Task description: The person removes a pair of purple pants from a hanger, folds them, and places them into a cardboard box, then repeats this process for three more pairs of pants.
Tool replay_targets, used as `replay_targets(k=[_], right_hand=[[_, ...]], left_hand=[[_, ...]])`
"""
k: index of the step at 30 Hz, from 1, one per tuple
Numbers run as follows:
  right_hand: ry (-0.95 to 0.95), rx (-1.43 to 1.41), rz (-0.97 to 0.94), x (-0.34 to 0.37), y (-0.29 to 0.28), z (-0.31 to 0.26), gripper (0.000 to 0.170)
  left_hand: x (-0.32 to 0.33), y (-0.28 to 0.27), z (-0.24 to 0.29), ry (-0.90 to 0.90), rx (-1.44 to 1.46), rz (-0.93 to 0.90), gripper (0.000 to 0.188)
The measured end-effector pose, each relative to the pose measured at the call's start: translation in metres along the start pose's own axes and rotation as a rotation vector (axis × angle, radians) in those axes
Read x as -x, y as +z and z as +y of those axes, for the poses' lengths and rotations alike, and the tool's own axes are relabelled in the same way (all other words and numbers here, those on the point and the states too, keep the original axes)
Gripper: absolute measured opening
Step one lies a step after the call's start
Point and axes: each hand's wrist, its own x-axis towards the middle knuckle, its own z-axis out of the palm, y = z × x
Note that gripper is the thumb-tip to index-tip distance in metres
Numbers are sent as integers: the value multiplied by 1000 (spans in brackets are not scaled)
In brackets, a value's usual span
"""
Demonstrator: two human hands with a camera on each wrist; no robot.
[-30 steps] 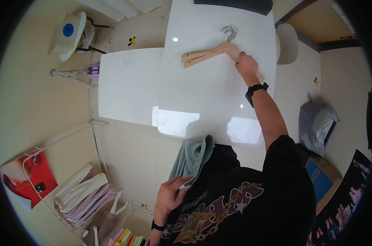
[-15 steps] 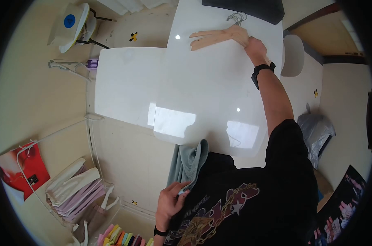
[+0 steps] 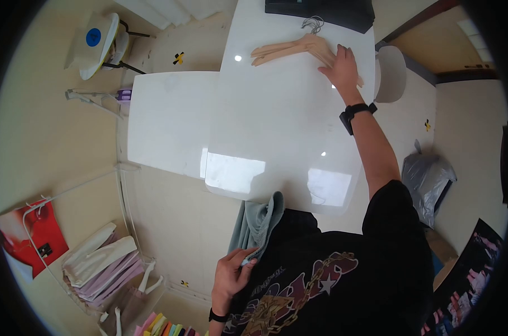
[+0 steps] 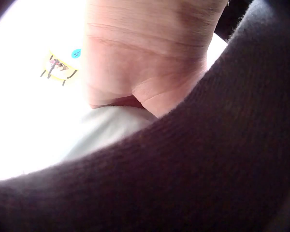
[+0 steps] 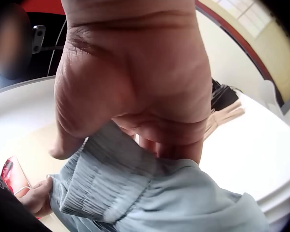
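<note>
My left hand (image 3: 230,276) pinches the edge of a grey-green garment (image 3: 251,224), which hangs folded in front of my body. A gathered elastic waistband (image 5: 94,181) shows on it in the right wrist view, where the garment lies right under my right hand. In the head view, my right hand (image 3: 343,70) is over the far part of the white table, fingers spread and relaxed. Beside it, several wooden hangers (image 3: 282,51) lie together with metal hooks pointing away. A dark sleeve and my wrist hide most of the left wrist view.
A black item (image 3: 321,11) sits at the far end of the white table (image 3: 265,117). A grey chair (image 3: 391,73) stands at its right side. On the lower left is a rail with light garments (image 3: 102,263). A grey plastic bag (image 3: 427,179) rests at the right.
The hangers have slid away from me along the table, closer to the black item. My right hand has let go of them and its fingers have spread. My left hand keeps its pinch.
</note>
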Motion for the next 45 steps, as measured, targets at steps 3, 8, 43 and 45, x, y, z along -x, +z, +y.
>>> replay_targets(k=[3, 8, 43, 45], right_hand=[[-112, -222, 187, 72, -42, -27, 78], [-382, -908, -737, 253, -97, -79, 90], [-81, -685, -393, 594, -373, -132, 20], [-4, -906, -330, 595, -372, -133, 19]], left_hand=[[5, 1, -10, 98, 1, 27, 30], [14, -11, -9, 219, -116, -22, 33], [113, -25, -157, 547, 268, -139, 32], [115, -11, -140, 601, 182, -196, 41]])
